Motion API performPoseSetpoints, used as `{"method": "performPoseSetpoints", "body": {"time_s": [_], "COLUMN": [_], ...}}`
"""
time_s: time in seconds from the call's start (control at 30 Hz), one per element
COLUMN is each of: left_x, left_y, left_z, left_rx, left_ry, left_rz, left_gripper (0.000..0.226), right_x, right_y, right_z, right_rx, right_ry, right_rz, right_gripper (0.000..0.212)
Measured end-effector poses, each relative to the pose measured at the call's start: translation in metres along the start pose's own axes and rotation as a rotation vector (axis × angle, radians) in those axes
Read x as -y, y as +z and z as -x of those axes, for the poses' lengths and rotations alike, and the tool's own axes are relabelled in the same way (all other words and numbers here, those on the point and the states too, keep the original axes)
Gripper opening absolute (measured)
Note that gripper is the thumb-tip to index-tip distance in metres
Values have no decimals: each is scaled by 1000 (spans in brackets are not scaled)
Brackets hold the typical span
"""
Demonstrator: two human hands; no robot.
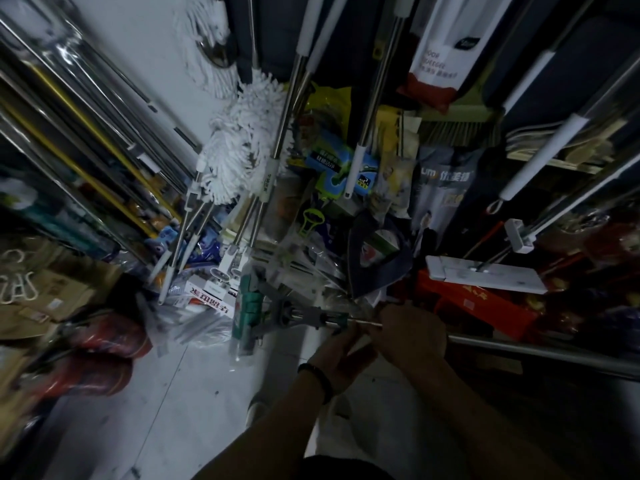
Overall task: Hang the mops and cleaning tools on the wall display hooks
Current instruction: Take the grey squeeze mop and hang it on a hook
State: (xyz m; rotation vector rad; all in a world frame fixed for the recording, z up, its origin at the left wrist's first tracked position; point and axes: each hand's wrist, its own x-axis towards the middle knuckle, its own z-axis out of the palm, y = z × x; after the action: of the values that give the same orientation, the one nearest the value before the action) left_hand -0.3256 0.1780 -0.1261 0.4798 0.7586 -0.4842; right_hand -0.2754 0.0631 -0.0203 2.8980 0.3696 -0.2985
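Through the head camera we see a mop (304, 315) held level over the floor (173, 393), green head (247, 303) pointing left. The left hand (341, 346) and right hand (412, 332) curl tightly round its pole (519, 349), touching, below hanging white mops (242, 140).

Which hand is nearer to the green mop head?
Left. The left hand holds the shaft to the right of the green mop head; the right hand holds it farther along, beyond the left.
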Motion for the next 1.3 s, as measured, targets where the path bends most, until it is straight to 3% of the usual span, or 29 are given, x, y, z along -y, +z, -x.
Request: {"method": "performPoseSetpoints", "body": {"time_s": [0.07,0.13,0.23,0.33,0.47,0.57,0.73,0.9,1.2,1.3], "left_x": [-11,-31,-58,-76,-98,-115,-146,-175,-244,-271], "left_y": [-15,-26,-44,-43,-32,-19,17,52,119,154], "left_z": [1,4,-3,2,16,27,50,83,165,202], "left_rx": [-43,-90,-291,-272,-206,-171,-70,27,189,249], "left_ry": [69,212,330,382,459,513,611,724,976,1081], "left_rz": [97,272,391,420,351,276,103,-93,-410,-523], "left_gripper": [44,30,35,34,38,42,29,28,24,23], "right_x": [-13,-21,-27,-28,-23,7,66,82,76,68], "right_y": [-4,-10,-17,-13,-7,-16,-75,-144,-256,-292], "right_z": [2,4,8,11,4,-7,-41,-62,-80,-85], "right_rx": [17,69,141,147,201,172,-14,-191,-363,-491], "right_ry": [94,132,131,130,103,-23,-178,-294,-351,-307], "right_rz": [-100,-180,-247,-332,-523,-693,-851,-934,-957,-1035], "right_gripper": [63,72,65,60,48,37,55,35,32,12]}}
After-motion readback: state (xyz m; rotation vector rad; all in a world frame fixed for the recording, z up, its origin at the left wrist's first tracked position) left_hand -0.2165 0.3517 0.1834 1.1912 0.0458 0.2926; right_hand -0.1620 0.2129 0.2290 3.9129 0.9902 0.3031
